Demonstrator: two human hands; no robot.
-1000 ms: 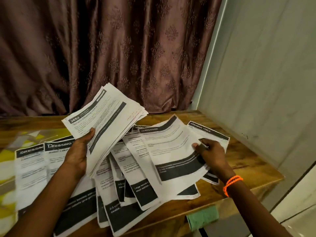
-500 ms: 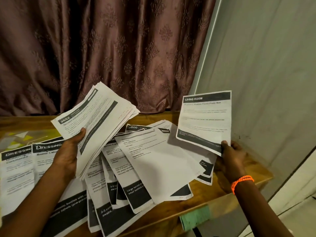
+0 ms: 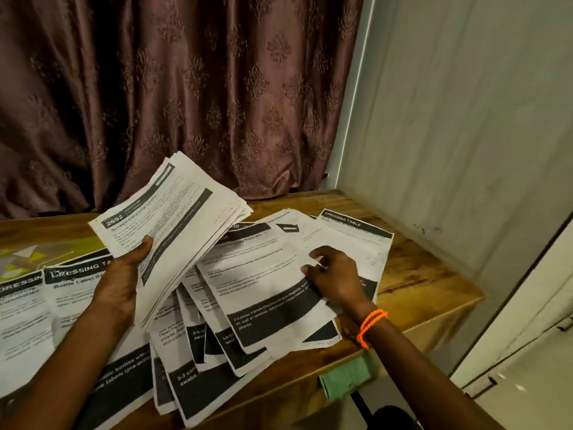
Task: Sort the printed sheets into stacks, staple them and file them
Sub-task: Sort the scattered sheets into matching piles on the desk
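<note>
Left hand point(image 3: 122, 276) held a thick bundle of white printed sheets with black header bars point(image 3: 173, 231) raised above the table, thumb laid across the top sheet near its lower left corner, fingers hidden beneath. Top sheet read "2652" and "Screen Cleaning". The bundle was tilted, its far end up and fanned slightly at the right edge.

Right hand point(image 3: 336, 279) lay on the overlapping spread of loose white printed sheets with black bands point(image 3: 260, 293) at table centre. Its fingers were curled at the right edge of the topmost sheet, thumb and forefinger apparently nipping that edge; the exact contact was blurred, so the pinch is not certain. An orange beaded bracelet point(image 3: 370, 325) sat on the right wrist.

The spread sheets overlapped one another in a fan running from centre toward the near edge of the brown wooden table point(image 3: 428, 274). A single sheet headed "DRESSING TABLE" point(image 3: 356, 234) lay flat at the far right of the spread, partly under the right hand. Two more sheets headed "DRESSING" point(image 3: 62, 293) lay side by side at the left, partly under the left forearm.

A yellow-and-grey patterned mat point(image 3: 37, 252) showed at the left rear of the table. A pale green cloth-like piece point(image 3: 348, 378) hung below the near table edge. A mauve patterned curtain point(image 3: 186, 88) hung behind the table; a pale panelled wall point(image 3: 465, 119) stood to the right.
</note>
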